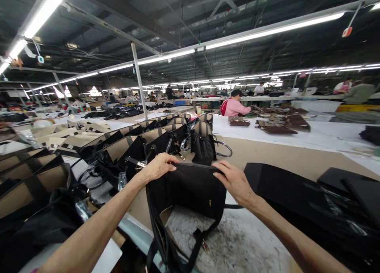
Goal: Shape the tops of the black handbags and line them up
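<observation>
In front of me a black bag (194, 188) stands on the worktable, its upper edge held between my two hands. My left hand (162, 167) pinches that edge at its left corner, thumb on the near side. At the right corner my right hand (233, 180) grips the same edge, with fingers over the top. A small gold zipper pull shows on the bag's inner face, and a dark strap with a gold clip hangs toward me. The bag's far side is hidden.
Rows of black bags with tan panels (121, 148) crowd the left. Another black bag (203, 142) stands just beyond. Flat black pieces (279, 189) lie at right. A worker in pink (234, 104) bends over brown pieces (283, 122) farther back.
</observation>
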`<state>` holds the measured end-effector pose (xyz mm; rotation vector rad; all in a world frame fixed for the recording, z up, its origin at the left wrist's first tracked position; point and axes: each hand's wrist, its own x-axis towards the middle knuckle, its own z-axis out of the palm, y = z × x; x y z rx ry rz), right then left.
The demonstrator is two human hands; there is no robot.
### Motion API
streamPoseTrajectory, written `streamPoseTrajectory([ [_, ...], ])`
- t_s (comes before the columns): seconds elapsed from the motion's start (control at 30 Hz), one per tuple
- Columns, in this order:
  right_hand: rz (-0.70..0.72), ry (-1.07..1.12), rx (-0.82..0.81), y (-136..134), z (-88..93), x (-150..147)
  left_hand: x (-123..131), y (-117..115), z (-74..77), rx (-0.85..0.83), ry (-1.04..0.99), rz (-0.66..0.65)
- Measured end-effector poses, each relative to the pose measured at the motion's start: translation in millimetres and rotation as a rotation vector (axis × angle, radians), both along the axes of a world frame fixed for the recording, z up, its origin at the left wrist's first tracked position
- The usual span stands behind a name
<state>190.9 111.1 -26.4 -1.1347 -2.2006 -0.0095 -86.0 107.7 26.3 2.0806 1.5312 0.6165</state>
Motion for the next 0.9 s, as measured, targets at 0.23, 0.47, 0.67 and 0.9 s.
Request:
streamPoseTrajectory([
  [0.23,-0.005,-0.104,0.091,1.0,1.4,-8.8,2.2,-2.9,0.8,-0.004,0.004,0.028],
  [0.47,-0.013,-0.038,0.074,5.4,-1.0,-10.3,4.2,-7.4,3.8,-0.008,0.001,0.049],
  [0.67,-0.062,-0.243,0.169,-1.1,13.6,-29.0,5.9,-10.0,4.0,0.005,0.01,0.061],
  [0.9,-0.014,-0.27,0.181,0.5,20.5,-68.2,7.1,-13.9,7.6,0.015,0.001,0.03],
])
